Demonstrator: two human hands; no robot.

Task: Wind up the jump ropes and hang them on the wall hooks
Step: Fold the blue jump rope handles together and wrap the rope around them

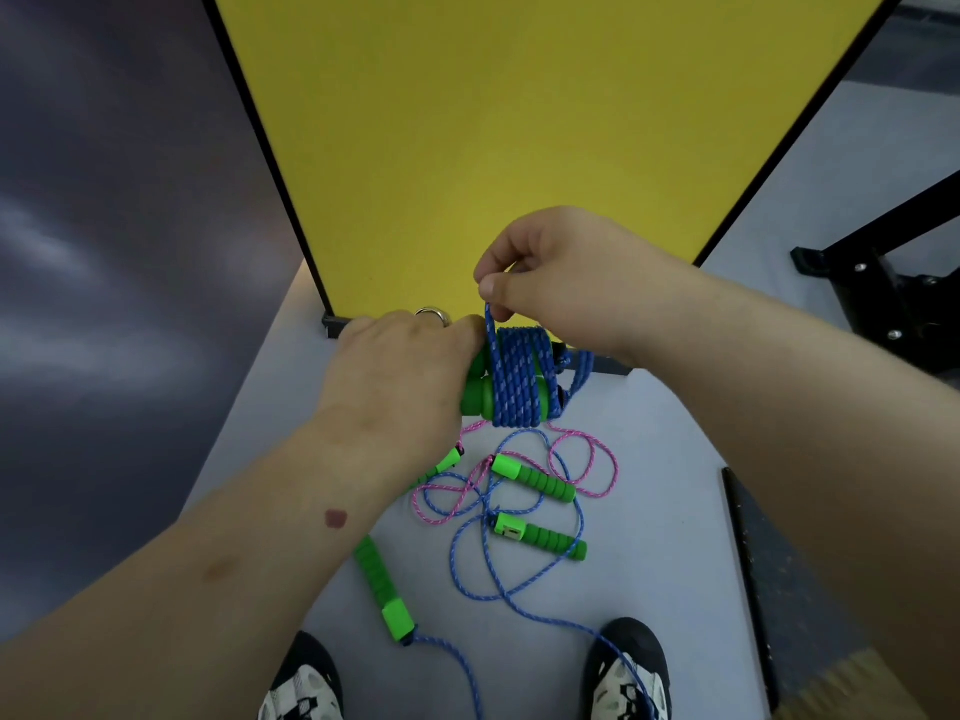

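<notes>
Blue rope [519, 376] pinched by both hands' grip, loose ropes [519, 491] tangled below.

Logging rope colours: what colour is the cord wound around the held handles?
Blue with pale flecks, wound cord, clearest in the head view, the only one.

Dim, even indoor light with soft, faint shadows. Wide-angle bending stretches the edges, strongest at 4 and 8 o'clock; the left side at 9 o'clock is blurred.

Yellow panel [519, 122], black stand [883, 283], shoes [626, 672].
</notes>
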